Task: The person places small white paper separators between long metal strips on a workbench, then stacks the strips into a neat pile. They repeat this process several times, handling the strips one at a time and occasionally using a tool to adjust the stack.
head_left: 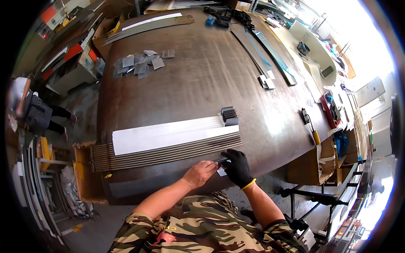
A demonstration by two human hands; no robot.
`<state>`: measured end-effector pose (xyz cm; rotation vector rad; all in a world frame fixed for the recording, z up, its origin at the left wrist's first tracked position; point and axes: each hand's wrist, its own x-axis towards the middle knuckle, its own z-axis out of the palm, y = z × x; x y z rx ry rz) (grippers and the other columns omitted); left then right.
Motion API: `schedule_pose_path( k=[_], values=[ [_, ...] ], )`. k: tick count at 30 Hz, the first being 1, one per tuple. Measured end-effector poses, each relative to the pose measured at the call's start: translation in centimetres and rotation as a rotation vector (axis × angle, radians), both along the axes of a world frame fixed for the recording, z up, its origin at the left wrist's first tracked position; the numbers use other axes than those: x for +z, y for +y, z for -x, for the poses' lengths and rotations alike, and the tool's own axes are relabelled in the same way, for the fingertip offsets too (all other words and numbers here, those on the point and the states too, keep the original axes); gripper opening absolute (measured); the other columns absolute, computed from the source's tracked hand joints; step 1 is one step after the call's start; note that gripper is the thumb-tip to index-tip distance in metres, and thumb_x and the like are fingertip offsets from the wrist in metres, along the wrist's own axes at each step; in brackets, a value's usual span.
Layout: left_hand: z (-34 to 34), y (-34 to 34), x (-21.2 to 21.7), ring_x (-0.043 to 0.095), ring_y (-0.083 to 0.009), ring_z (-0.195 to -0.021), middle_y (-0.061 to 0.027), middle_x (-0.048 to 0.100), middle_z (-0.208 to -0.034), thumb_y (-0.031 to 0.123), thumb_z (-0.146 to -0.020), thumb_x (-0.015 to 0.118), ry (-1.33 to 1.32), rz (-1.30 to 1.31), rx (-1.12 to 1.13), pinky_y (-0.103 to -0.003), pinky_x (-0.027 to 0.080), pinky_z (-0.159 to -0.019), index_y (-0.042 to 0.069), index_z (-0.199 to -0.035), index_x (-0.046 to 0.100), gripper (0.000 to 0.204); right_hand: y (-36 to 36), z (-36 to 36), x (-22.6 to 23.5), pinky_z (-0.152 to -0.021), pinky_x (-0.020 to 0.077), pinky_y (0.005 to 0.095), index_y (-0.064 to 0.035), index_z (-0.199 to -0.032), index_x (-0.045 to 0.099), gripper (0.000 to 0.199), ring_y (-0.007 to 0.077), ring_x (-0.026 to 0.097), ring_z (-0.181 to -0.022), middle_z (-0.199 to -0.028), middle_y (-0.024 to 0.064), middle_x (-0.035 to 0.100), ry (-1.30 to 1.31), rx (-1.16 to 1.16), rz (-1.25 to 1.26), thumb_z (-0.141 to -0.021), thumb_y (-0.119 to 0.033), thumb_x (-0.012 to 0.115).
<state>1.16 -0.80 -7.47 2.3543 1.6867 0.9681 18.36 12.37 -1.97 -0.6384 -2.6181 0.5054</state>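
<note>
A: how much room is there on that table (190, 88)?

B: decent amount tbh. There's a wide stretch of brown top between the long metal bars (181, 149) and the pile of little grey plates (137, 64) at far left. The near edge is the tight bit: it runs right by the person's belly, and the hands are working just inside it.

A: anything near the edges?

B: yeah, the bars' left ends reach the left edge, next to a cardboard box (86, 177). White strips (168, 135) lie across the bars, with dark blocks (228, 114) by their right end. Over on the right edge there's a tool with a yellow handle (315, 137).

A: ok and the hands?

B: left hand (200, 173) is bare, fingers bunched, pinching a small dark piece (221, 160). Right hand (237, 169), black glove, is curled in on that piece from the other side. So it's between the two, just off the bars' right end. Can't make out its full shape, fingers cover most of it.
</note>
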Motion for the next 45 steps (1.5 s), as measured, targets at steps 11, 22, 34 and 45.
schedule_pose_path(
  k=[11,22,34,45],
  values=[
    [-0.1,0.2,1.1,0.061,-0.0255,-0.111,-0.0098,0.065,-0.121,0.012,-0.088,0.06,0.109,-0.009,-0.029,-0.036,0.049,-0.095,0.007,-0.113,0.07,0.027,-3.1,-3.4,-3.9,-0.094,0.0439,0.0467,-0.0133,-0.097,0.069,0.022,0.0254,0.06,-0.104,-0.11,0.0061,0.067,-0.06,0.095,-0.092,-0.077,-0.022,0.072],
    [-0.2,-0.7,1.8,0.051,-0.0219,-0.124,-0.0072,0.057,-0.135,0.028,-0.088,0.067,0.213,0.153,-0.011,-0.046,0.038,-0.106,0.009,-0.126,0.064,0.043,-2.5,-5.6,-1.4,-0.109,0.0287,0.0584,-0.0147,-0.11,0.064,0.044,0.0307,0.051,-0.117,-0.12,0.0022,0.063,-0.207,-0.036,-0.149,-0.078,-0.044,0.074],
    [0.6,-0.7,5.6,0.061,-0.0245,-0.11,-0.0096,0.063,-0.123,0.009,-0.089,0.059,0.072,-0.05,-0.033,-0.037,0.049,-0.097,0.006,-0.124,0.062,0.035,1.7,-7.4,2.5,-0.094,0.0491,0.0388,-0.0044,-0.132,0.059,0.062,0.0314,0.063,-0.107,-0.118,0.016,0.067,0.085,-0.178,0.4,-0.073,0.004,0.072],
    [2.5,-3.0,13.1,0.065,-0.0308,-0.103,-0.0132,0.06,-0.128,0.005,-0.078,0.077,-0.214,-0.359,0.301,-0.04,0.056,-0.081,0.005,-0.12,0.062,0.045,2.4,-0.7,4.4,-0.067,0.0511,0.0284,-0.0006,-0.079,0.062,0.01,0.0126,0.06,-0.073,-0.08,0.0055,0.065,0.373,-0.116,0.948,-0.074,0.004,0.069]
  ],
)
